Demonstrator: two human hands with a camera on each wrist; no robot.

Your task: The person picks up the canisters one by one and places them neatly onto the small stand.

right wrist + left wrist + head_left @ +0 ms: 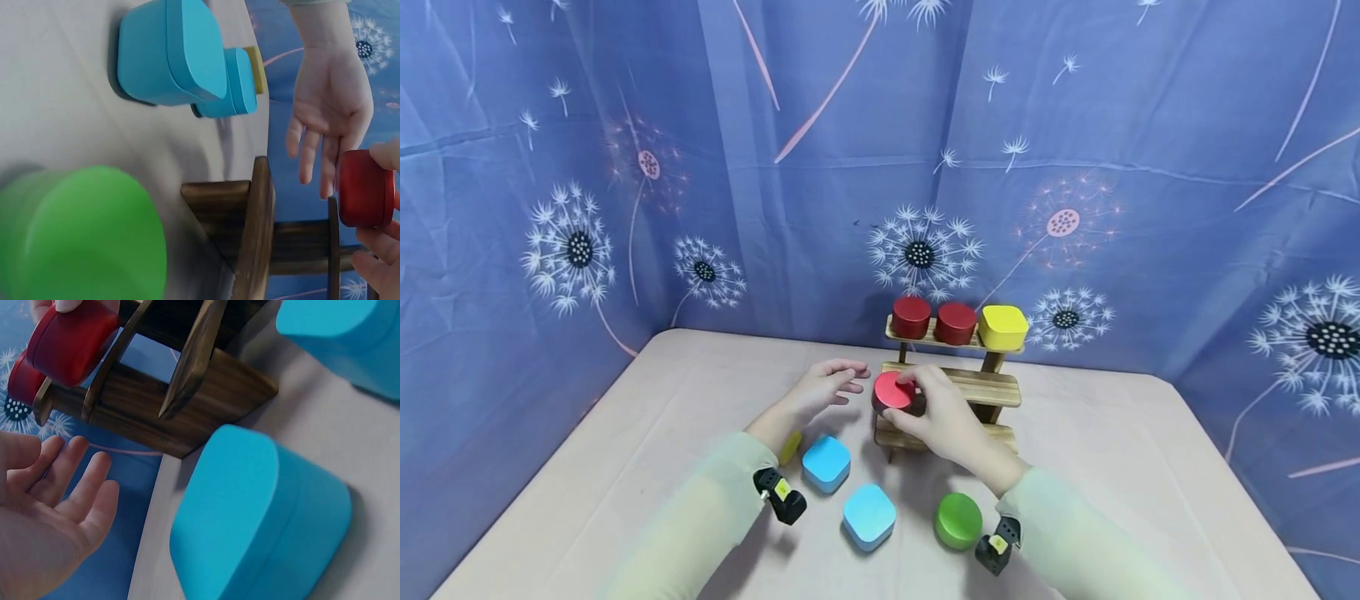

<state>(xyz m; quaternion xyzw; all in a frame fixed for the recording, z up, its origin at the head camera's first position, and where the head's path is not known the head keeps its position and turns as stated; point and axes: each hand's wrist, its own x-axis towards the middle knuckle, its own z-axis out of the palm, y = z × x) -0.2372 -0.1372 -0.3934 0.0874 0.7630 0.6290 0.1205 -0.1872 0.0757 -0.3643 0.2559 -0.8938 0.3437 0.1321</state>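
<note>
A red round tin (891, 390) is gripped by my right hand (917, 393) at the left end of the middle step of a small wooden stepped shelf (992, 387). In the right wrist view the red tin (362, 187) is pinched between the fingers (382, 265), just above the shelf's boards (256, 231). My left hand (838, 379) hovers open just left of the tin, palm up and holding nothing, as the left wrist view (69, 465) shows below the red tin (69, 344). Two red tins (912, 317) (956, 323) and a yellow square tin (1003, 327) stand on the top step.
Two blue square tins (826, 462) (868, 517) and a green round tin (958, 521) lie on the beige table in front of the shelf. A yellow tin (790, 446) peeks out beside my left forearm. Blue dandelion curtains close in the back and sides.
</note>
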